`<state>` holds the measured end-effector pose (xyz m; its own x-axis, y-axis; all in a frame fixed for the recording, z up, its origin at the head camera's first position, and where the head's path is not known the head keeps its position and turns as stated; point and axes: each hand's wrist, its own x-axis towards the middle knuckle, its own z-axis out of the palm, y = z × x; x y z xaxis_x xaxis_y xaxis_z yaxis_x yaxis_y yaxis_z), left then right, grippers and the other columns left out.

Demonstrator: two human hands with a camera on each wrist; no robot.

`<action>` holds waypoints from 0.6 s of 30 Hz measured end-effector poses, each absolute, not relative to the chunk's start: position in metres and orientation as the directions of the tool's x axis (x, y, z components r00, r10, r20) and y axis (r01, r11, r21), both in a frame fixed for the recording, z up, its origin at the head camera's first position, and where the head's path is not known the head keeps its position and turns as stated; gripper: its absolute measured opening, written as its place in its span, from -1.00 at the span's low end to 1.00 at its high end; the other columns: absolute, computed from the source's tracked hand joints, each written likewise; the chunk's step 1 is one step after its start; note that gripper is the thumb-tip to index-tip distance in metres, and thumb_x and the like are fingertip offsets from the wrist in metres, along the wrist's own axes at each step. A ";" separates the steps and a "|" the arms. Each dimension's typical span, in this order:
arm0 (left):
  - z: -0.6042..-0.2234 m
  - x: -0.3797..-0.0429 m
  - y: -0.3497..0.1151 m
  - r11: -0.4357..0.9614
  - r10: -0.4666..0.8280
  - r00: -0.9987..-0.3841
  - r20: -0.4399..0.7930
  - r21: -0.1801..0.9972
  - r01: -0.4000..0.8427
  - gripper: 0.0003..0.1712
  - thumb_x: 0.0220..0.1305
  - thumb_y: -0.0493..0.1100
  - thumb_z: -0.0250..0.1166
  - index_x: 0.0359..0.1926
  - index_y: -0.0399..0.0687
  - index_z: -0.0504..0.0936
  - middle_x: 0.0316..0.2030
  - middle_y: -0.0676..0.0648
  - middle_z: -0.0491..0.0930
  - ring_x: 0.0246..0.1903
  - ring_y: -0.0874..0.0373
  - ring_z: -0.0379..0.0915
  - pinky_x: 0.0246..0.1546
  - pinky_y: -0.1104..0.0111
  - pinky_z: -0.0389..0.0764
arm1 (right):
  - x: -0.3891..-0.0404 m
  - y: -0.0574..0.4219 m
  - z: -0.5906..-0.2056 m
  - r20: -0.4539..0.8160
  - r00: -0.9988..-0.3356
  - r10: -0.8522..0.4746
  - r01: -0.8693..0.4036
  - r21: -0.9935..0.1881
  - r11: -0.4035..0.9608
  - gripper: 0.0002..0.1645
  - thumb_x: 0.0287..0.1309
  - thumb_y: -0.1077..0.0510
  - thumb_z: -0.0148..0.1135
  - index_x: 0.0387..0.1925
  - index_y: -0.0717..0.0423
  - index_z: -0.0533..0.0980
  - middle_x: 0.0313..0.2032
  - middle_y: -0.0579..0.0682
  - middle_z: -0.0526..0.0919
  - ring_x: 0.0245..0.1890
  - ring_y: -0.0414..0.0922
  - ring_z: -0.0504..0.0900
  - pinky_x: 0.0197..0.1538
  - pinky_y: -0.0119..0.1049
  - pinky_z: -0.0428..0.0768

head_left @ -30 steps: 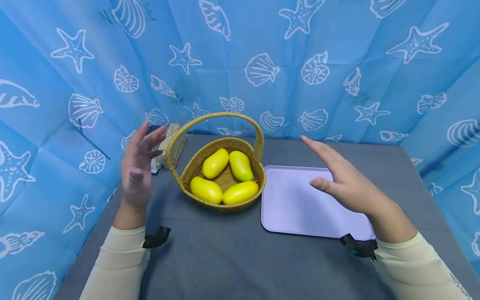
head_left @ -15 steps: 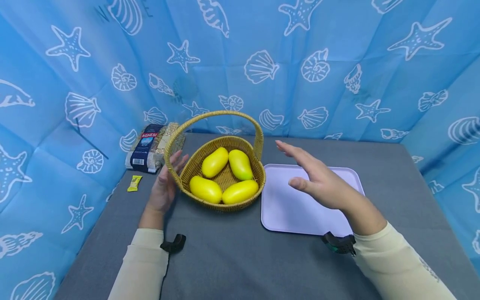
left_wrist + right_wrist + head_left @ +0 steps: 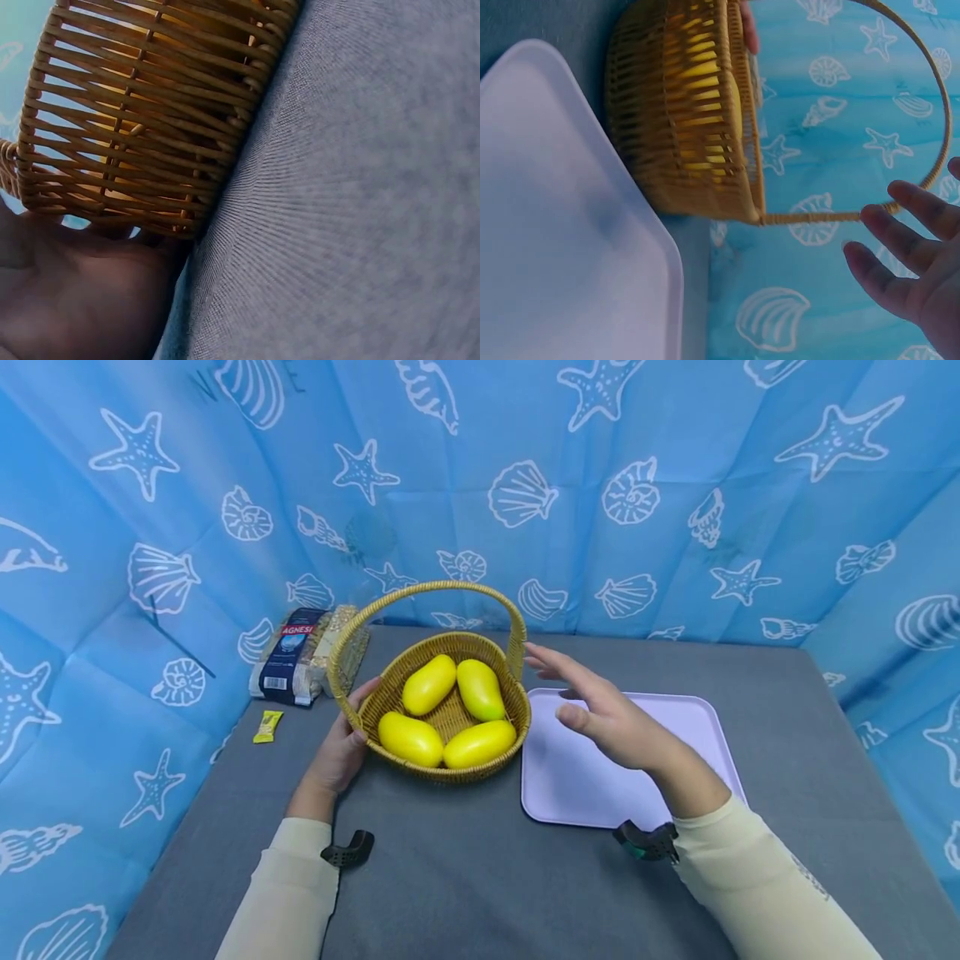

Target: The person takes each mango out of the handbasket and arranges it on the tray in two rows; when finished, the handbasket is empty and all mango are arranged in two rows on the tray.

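Note:
Several yellow mangoes [image 3: 430, 686] lie in a wicker basket [image 3: 442, 774] with a tall arched handle [image 3: 442, 586]. My left hand [image 3: 339, 758] rests along the basket's left side, its thumb at the rim; in the left wrist view its palm [image 3: 82, 292] is right up against the woven wall, and the fingers are mostly hidden behind it. My right hand [image 3: 611, 724] hovers over the tray's left part with fingers stretched toward the handle's right base, holding nothing. The right wrist view shows its spread fingers [image 3: 885, 277] beside the handle.
A pale purple tray [image 3: 577, 793] lies right of the basket on the grey tabletop [image 3: 450, 877]. Behind the basket's left side stand bagged goods, one labelled AGNESI [image 3: 288, 652]. A small yellow packet [image 3: 267, 727] lies at left. Blue curtains [image 3: 675, 410] with shell prints surround the table.
My left hand has come down and rightward from the air to the basket's left side. My right hand has moved left toward the handle. Basket and tray stay put.

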<state>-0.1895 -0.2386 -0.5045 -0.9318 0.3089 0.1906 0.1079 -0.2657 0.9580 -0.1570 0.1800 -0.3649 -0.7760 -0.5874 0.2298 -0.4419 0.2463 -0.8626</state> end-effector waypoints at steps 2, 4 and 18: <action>-0.506 -0.190 -0.238 -0.288 0.330 -0.921 0.207 0.951 0.110 0.06 0.47 0.21 0.44 0.75 0.04 0.12 0.71 -0.18 -0.04 0.64 -0.19 -0.15 0.57 0.17 0.03 | -0.161 0.174 -0.369 0.227 -0.768 -0.598 -0.421 -0.884 0.205 0.05 0.51 -0.57 -0.06 0.76 -0.15 0.09 0.60 0.05 0.31 0.55 0.20 0.27 0.35 0.56 0.28; -0.507 -0.191 -0.238 -0.303 0.344 -0.914 0.215 0.947 0.109 0.08 0.46 0.07 0.50 0.76 0.03 0.08 0.72 -0.20 -0.06 0.65 -0.22 -0.17 0.54 0.25 0.13 | -0.165 0.168 -0.374 0.225 -0.757 -0.613 -0.401 -0.901 0.165 0.07 0.51 -0.59 -0.11 0.76 -0.11 0.09 0.58 0.09 0.33 0.53 0.22 0.28 0.36 0.56 0.27; -0.511 -0.192 -0.240 -0.272 0.351 -0.918 0.187 0.958 0.091 0.26 0.32 -0.19 0.62 0.78 0.06 -0.03 0.71 -0.17 0.00 0.63 -0.24 -0.07 0.45 0.30 0.34 | -0.198 0.126 -0.410 0.163 -0.694 -0.701 -0.087 -0.986 -0.143 0.23 0.47 -0.67 -0.23 0.72 0.15 0.09 0.49 0.41 0.37 0.45 0.52 0.30 0.40 0.49 0.29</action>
